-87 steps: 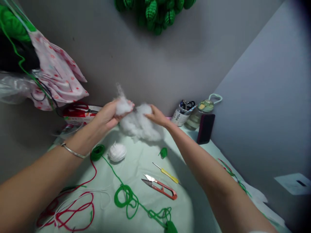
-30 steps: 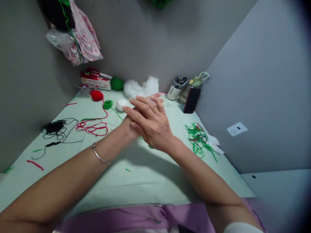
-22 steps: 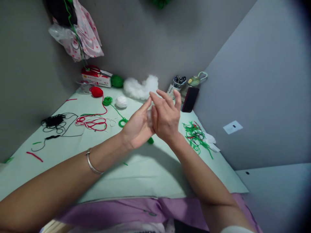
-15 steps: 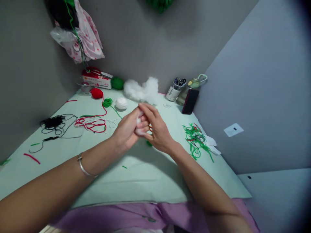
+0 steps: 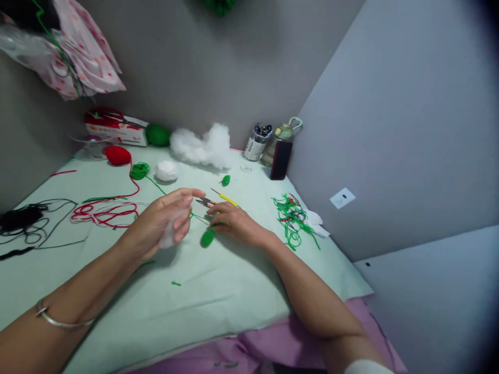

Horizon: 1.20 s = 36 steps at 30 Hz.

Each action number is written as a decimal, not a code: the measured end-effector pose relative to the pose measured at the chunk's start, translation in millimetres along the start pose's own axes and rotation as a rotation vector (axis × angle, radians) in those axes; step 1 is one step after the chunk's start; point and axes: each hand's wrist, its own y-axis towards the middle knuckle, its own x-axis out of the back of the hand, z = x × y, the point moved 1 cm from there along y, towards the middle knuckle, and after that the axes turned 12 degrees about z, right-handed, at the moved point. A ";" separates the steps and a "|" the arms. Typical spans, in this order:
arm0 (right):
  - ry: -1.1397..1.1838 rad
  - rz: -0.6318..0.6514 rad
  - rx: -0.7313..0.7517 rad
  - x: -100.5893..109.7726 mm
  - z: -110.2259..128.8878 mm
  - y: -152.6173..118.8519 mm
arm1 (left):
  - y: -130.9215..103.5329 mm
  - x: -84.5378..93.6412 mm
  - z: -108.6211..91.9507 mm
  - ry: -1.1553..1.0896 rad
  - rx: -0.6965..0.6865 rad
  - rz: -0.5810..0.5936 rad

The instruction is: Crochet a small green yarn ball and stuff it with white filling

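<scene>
Pale-green tabletop, grey wall behind, purple cloth below.

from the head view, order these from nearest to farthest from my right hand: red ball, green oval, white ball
From your right hand:
1. Green oval: by the fingertips, just left.
2. White ball: farther back, left.
3. Red ball: beyond the white ball, farther left.

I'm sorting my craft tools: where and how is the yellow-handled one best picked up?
Probably by its yellow handle, fingers pinching across it from above: it is long and narrow, lies flat, and sits nearer the right hand than the thin metal shaft.
</scene>
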 end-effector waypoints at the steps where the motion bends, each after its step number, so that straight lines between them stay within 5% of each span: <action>1: 0.082 -0.039 -0.009 0.3 -0.9 0.5 | -0.4 -2.4 4.5 0.063 0.014 0.010; 6: 0.880 -0.205 -0.053 3.7 8.1 -0.6 | -4.4 -6.4 16.6 0.435 -0.003 -0.188; 8: 1.056 -0.193 -0.066 2.1 14.7 0.5 | -5.7 -6.4 16.8 0.494 -0.045 -0.262; 10: 1.120 -0.172 -0.073 -0.1 21.2 1.7 | -6.2 -7.0 17.3 0.476 -0.058 -0.213; 14: 1.087 -0.134 -0.083 -1.4 30.6 1.5 | -7.1 -6.1 21.0 0.421 -0.047 -0.092; 20: 1.038 -0.470 -0.080 5.8 33.7 -0.3 | -8.5 -4.0 24.4 0.420 -0.001 -0.131; 24: 1.177 -0.381 -0.041 1.5 40.1 2.0 | -8.3 -5.8 26.7 0.427 -0.005 -0.088; 28: 0.898 -0.350 -0.125 -0.3 45.9 0.3 | -8.7 -2.8 28.9 0.368 -0.027 -0.087; 32: 0.594 -0.173 -0.112 1.5 45.8 -0.8 | -9.4 -1.3 30.4 0.247 -0.019 -0.088; 36: 0.587 -0.218 -0.151 -0.1 41.5 1.4 | -6.9 0.2 29.7 0.172 -0.023 -0.116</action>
